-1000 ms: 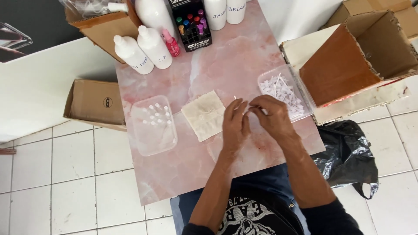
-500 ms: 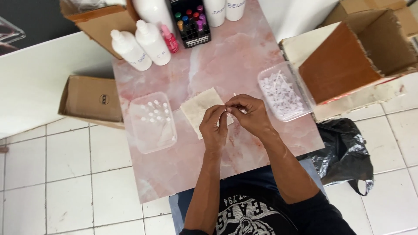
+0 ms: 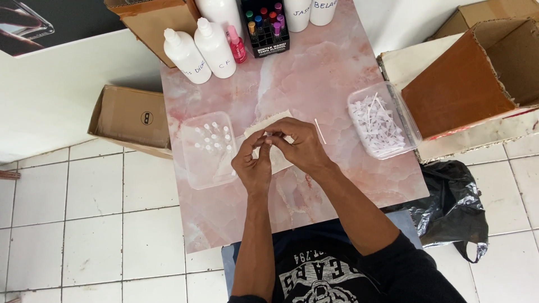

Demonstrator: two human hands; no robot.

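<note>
Since a second ago both my hands slid left across the pink marble table (image 3: 337,73), from near the right-hand tub to over the pale cloth (image 3: 275,120) in the middle. Left hand (image 3: 254,165) and right hand (image 3: 297,147) are now pressed together fingertip to fingertip above that cloth, both curled into a tight pinch around something tiny. Honestly I can't make out what it is, it's hidden between the fingers, maybe one of the little clear vials, but I won't swear to it.

Just left of my hands sits a clear plastic tub (image 3: 209,148) with small white-capped vials standing in it, touching the edge of the cloth. To the right, well apart from my hands, is a second clear tub (image 3: 383,120) full of thin white sticks, and one loose stick (image 3: 320,131) lies on the table between it and my right hand.

At the far edge of the table there are white squeeze bottles (image 3: 199,50), a small pink bottle (image 3: 236,46) and a black rack of coloured bottles (image 3: 265,25). Cardboard boxes (image 3: 132,118) stand around the table on the tiled floor.
</note>
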